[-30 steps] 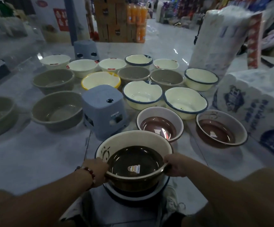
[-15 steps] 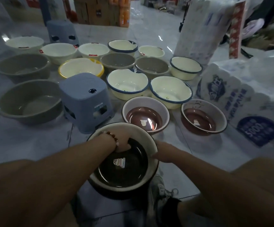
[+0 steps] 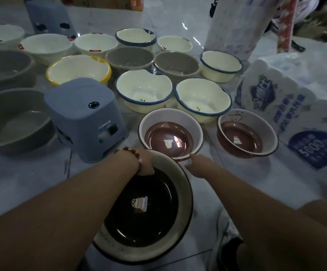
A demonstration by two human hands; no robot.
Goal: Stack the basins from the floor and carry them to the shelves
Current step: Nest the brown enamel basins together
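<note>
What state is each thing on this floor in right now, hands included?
Dark brown basin: upright, held at its far rim.
Left hand: grips the dark basin's rim.
Right hand: reaches for the near pink basin, holding nothing.
Near pink basin: upright on the floor, empty.
Right pink basin: upright, empty, unstacked.
Blue-rimmed cream basins: upright, side by side, unstacked.
Near blue stool: standing upright.

A dark brown basin (image 3: 141, 216) with a cream wall and a small sticker on its bottom is lying nearest, tilted. Just beyond it a pink-brown basin (image 3: 170, 133) is sitting upright on the floor, and a similar one (image 3: 246, 133) is standing to its right. Behind them cream basins with blue rims (image 3: 202, 99), grey ones (image 3: 177, 64) and one with a yellow rim (image 3: 78, 69) are standing in rows.
</note>
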